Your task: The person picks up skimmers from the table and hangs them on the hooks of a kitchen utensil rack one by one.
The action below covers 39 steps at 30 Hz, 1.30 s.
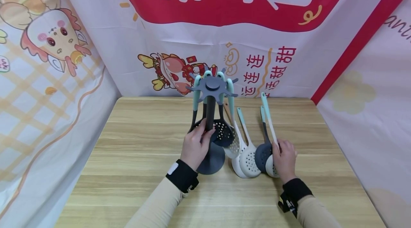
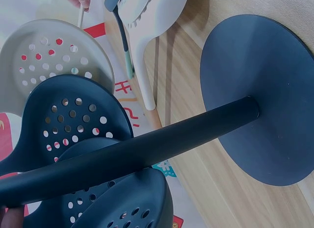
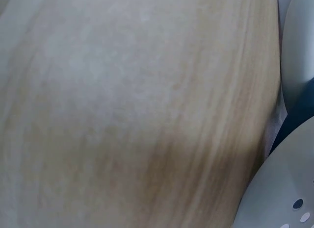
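My left hand (image 1: 196, 147) grips the dark post (image 1: 210, 112) of a utensil stand with a hooked top and a round base (image 2: 260, 100). Dark skimmers (image 1: 223, 134) with mint handle ends hang from its hooks. On the right side of the stand hangs a pale skimmer (image 2: 54, 61), also with a mint end. My right hand (image 1: 285, 158) pinches the white handle of another skimmer (image 1: 268, 117), mint at the tip. Its pale perforated bowl (image 1: 270, 166) is low over the table, partly behind the fingers. The right wrist view shows a pale perforated bowl (image 3: 289, 189) at its edge.
Between the hands, a white skimmer (image 1: 249, 162) and a dark skimmer (image 1: 262, 153) lie on the wooden table (image 1: 144, 171), close together. A wooden handle (image 1: 227, 109) shows behind the hanging utensils. Printed cloth (image 1: 128, 60) hangs along the back and sides of the table.
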{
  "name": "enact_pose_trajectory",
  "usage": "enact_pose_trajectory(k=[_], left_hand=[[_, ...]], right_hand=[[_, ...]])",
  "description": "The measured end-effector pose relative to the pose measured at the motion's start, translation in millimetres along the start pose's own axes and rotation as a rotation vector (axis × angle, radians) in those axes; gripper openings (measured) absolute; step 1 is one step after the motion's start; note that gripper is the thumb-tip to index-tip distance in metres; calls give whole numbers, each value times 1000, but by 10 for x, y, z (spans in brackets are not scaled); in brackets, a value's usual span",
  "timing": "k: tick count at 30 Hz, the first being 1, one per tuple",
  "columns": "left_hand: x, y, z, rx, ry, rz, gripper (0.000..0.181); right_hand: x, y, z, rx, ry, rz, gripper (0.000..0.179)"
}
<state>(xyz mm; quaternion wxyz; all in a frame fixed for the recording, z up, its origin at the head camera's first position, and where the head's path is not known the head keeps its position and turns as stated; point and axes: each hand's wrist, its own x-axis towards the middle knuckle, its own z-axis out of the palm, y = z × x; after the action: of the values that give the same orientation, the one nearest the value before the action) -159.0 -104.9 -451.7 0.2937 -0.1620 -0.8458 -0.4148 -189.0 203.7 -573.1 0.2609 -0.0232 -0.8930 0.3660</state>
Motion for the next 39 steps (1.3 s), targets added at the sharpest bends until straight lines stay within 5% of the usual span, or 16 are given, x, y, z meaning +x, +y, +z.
enact_pose_trajectory(k=[16,39], left_hand=[[-11,-2,-5,2,-6,-16,27],[-11,-10,4,-5,-1,5,26]], right_hand=[[-32,-27,-23,37,5,-95,19],[-68,-145,-131,108,11,-129,19]])
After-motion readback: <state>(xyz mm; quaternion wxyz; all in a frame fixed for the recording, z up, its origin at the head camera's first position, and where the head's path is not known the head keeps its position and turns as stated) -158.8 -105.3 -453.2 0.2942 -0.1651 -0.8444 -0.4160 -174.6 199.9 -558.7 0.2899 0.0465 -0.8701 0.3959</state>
